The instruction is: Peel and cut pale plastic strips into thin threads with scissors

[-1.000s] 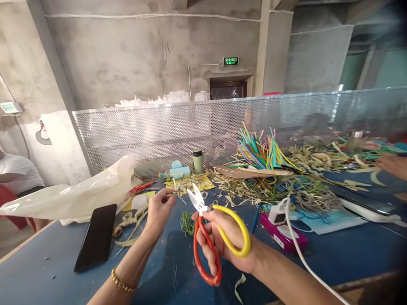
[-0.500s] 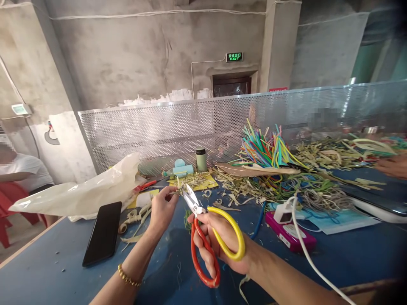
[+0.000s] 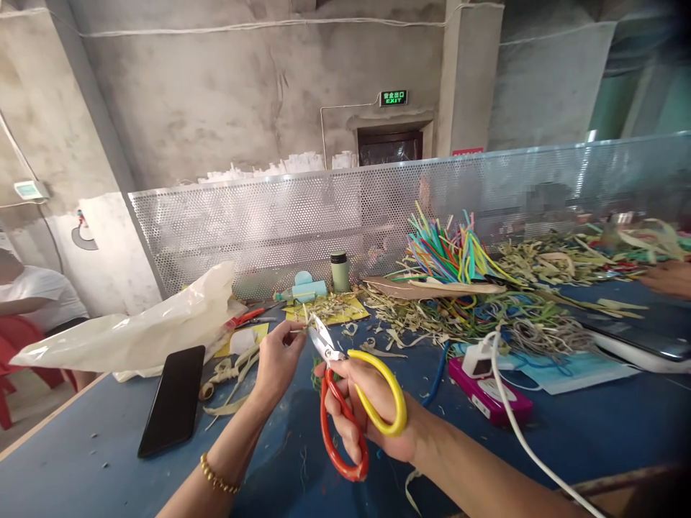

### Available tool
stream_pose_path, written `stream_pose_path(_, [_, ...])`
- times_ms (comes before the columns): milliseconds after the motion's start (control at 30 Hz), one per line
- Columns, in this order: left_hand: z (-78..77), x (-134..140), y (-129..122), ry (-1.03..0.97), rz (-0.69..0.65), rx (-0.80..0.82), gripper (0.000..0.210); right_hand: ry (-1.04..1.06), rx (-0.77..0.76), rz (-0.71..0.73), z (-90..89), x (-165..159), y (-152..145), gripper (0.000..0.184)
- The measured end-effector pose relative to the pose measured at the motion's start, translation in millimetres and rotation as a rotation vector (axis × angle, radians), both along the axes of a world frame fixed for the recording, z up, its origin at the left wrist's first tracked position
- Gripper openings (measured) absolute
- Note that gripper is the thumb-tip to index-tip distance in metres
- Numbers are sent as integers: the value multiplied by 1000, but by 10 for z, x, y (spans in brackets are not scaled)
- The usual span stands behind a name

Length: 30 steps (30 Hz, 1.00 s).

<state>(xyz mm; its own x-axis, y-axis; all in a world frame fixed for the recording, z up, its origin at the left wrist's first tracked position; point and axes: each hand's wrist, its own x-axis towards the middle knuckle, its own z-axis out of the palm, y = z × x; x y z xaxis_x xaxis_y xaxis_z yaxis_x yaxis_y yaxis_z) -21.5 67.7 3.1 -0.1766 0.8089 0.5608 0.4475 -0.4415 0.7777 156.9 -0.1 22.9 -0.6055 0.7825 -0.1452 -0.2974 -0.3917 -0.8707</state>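
Scissors (image 3: 330,355) with red and yellow handles, gripped in your right hand (image 3: 375,430) above the blue tabletop (image 3: 119,485); blades narrowly parted, pointing to eleven o'clock. Your left hand (image 3: 277,363) pinches a thin pale strand (image 3: 306,316) at the blade tips; cannot tell if they touch. Black phone (image 3: 173,399) lies between eight and nine o'clock of that hand.

1. I count two bare hands: one left (image 3: 278,357), one right (image 3: 378,392).
2. One pair of scissors (image 3: 328,353) in the right hand.
3. Pale strips (image 3: 306,316) at the left fingertips, too fine for me to count.
4. One bracelet (image 3: 216,476) on the left wrist.
5. One black phone (image 3: 171,401) left of the left hand.
6. One magenta box (image 3: 504,404) right of the right hand.
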Motion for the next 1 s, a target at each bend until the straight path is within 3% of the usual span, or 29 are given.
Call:
stream_pose_path(500, [28,-13,2,-90,-84,5,25,-1,35,-64,-70,22,-35,26])
stream_pose_path(867, [118,71,-95,-260,-178,-57,26,-18,115,-143,-92,19,-100,42])
stream_pose_path(1000, [124,60,-90,-409,-254,-93,29,-30,200,-254,-1,104,-24,45])
